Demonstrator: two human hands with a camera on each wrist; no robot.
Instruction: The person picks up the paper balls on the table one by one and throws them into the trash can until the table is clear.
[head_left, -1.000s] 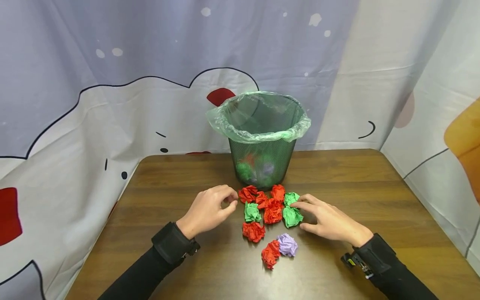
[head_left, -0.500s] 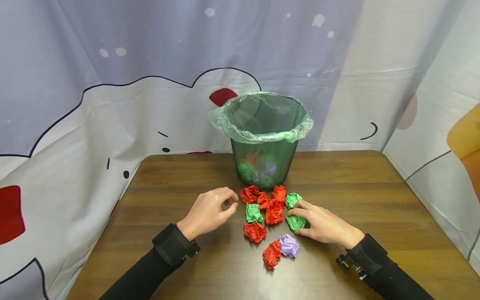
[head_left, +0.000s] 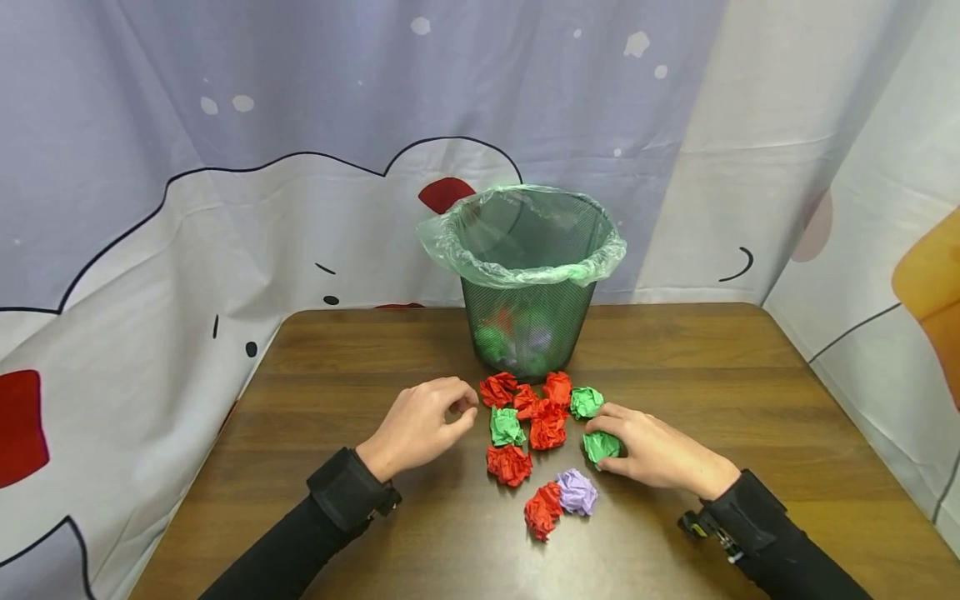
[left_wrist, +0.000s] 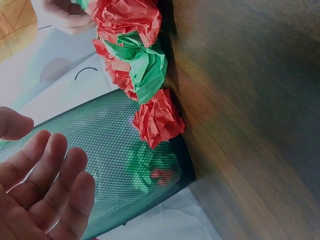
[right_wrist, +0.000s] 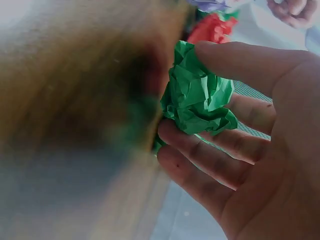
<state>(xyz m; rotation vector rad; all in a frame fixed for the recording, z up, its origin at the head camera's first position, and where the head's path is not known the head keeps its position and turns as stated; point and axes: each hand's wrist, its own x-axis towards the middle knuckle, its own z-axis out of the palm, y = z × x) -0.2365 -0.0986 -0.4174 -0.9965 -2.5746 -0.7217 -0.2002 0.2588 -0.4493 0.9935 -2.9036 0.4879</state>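
Observation:
My right hand (head_left: 663,447) holds a green crumpled paper ball (head_left: 601,447) between thumb and fingers, low over the table; the right wrist view shows the thumb on one side of the ball (right_wrist: 197,92) and fingers on the other. A second green ball (head_left: 587,402) lies just beyond it. Beside the left end of the pile, my left hand (head_left: 420,423) hovers with loosely curled fingers, holding nothing. Nearest to it are a red paper ball (head_left: 498,389), a green one (head_left: 507,426) and another red one (head_left: 509,465). More red balls (head_left: 548,427) lie bunched in the middle.
Behind the pile stands a mesh wastebasket (head_left: 528,325) lined with a green plastic bag (head_left: 517,271), with coloured paper balls showing inside. Closer to me, a purple ball (head_left: 577,492) touches a red one (head_left: 543,511). A printed curtain (head_left: 315,225) hangs behind the wooden table (head_left: 360,342).
My right hand has closed round the nearer green ball and shifted it slightly right, apart from the other green one. The left hand has stayed about where it was.

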